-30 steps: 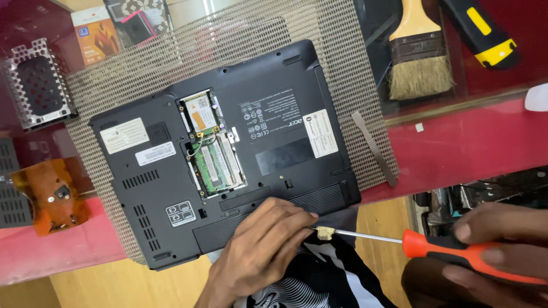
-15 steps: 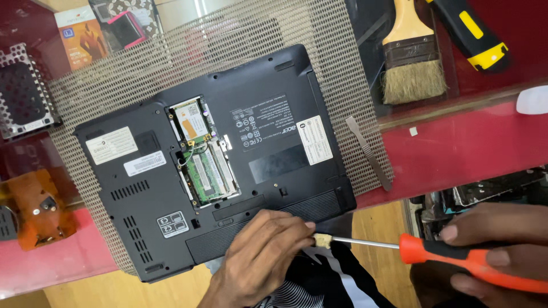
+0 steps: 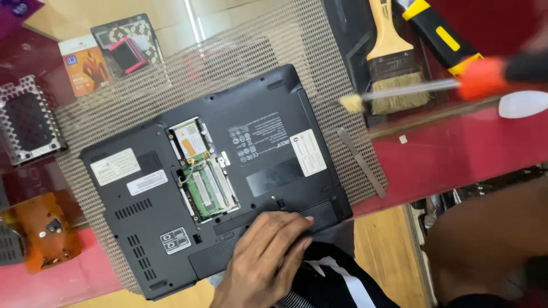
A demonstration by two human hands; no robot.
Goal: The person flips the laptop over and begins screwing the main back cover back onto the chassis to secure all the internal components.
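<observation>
A black laptop (image 3: 268, 142) lies upside down on a woven mesh mat (image 3: 240, 63). Its memory bay (image 3: 205, 185) is uncovered and shows green boards. My left hand (image 3: 265, 256) rests flat on the laptop's near edge, fingers on the long battery strip. An orange-and-black screwdriver (image 3: 482, 77) hangs blurred in the air at the upper right, its tip pointing left over the brush. My right hand (image 3: 539, 43) holds its handle at the frame's right edge and is mostly cut off. My forearm (image 3: 485, 239) fills the lower right.
A wide paintbrush (image 3: 394, 63) and a yellow-and-black tool (image 3: 439, 37) lie at the back right. A thin metal pry tool (image 3: 361, 162) lies beside the laptop's right side. A perforated metal drive tray (image 3: 25, 125) and an orange part (image 3: 40, 231) sit at the left.
My right hand has lifted the screwdriver from the laptop's near edge up and away to the upper right. My left hand stays on the near edge.
</observation>
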